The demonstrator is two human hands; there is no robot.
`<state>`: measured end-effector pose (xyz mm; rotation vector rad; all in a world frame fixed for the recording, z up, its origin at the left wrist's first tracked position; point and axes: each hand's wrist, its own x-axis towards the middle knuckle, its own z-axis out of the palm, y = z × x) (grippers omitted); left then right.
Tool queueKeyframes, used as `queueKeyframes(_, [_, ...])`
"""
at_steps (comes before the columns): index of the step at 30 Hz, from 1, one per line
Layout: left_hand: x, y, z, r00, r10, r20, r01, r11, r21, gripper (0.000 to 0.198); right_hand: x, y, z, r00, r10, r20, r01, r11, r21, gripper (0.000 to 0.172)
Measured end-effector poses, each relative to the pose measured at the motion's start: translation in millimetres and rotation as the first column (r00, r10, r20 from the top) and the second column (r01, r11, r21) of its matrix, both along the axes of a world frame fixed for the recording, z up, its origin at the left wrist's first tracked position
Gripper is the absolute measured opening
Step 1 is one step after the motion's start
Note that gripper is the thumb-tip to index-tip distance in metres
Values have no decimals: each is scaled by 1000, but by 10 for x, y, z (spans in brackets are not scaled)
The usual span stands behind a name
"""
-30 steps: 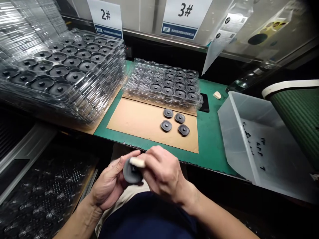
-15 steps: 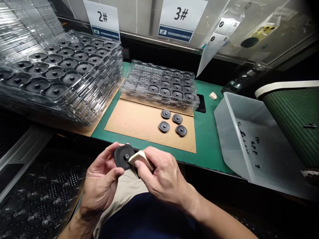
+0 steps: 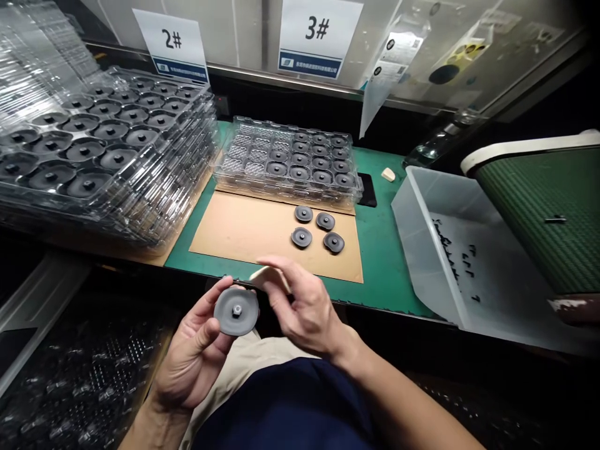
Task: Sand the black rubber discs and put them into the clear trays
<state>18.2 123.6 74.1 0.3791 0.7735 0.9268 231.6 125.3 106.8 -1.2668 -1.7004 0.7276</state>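
Note:
My left hand (image 3: pixel 197 347) grips a round dark grey plastic disc (image 3: pixel 225 317) by its edge, the side with the small raised centre stub turned up toward me. Just to the right, my right hand (image 3: pixel 304 303) pinches a cream-coloured flat block (image 3: pixel 268 276) between thumb and fingers; the block is apart from the disc. Beyond my hands, several similar discs (image 3: pixel 301 237) lie on a brown cardboard sheet (image 3: pixel 234 228). Behind them stands a clear plastic tray (image 3: pixel 285 181), partly filled with the same kind of discs.
At left rises a tall stack of clear trays (image 3: pixel 164 181) full of discs. A translucent bin (image 3: pixel 424 250) stands on the right, beside a green conveyor belt (image 3: pixel 534 206). A small cream piece (image 3: pixel 388 174) and a black flat object (image 3: pixel 368 190) lie on the green mat (image 3: pixel 382 244).
My right hand has lifted the cream block off the disc, up and away from it. My left hand has turned the disc to face me more squarely. The view has shifted slightly.

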Motion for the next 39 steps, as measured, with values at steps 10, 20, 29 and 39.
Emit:
queueKeyframes(10, [277,117,22,965,-6,-262,14,999,30,26,-189,-389,-312,929,-38,-368,-138,887,-441,41])
queueKeyframes(20, [416,-55,44,965,-72,-253,112,983,149,56,-166,-415,-412,918,-99,-384,-64,918,-390,44])
queueKeyframes(29, [519,24,40,926,10,-377,-5,1000,16,25,-181,-520,-366,924,-27,-382,-130,915,-381,44])
queueKeyframes(39, [426,-118,177,965,-131,-225,127,991,-35,57,-67,-437,-416,650,-371,-663,-297,680,-671,51])
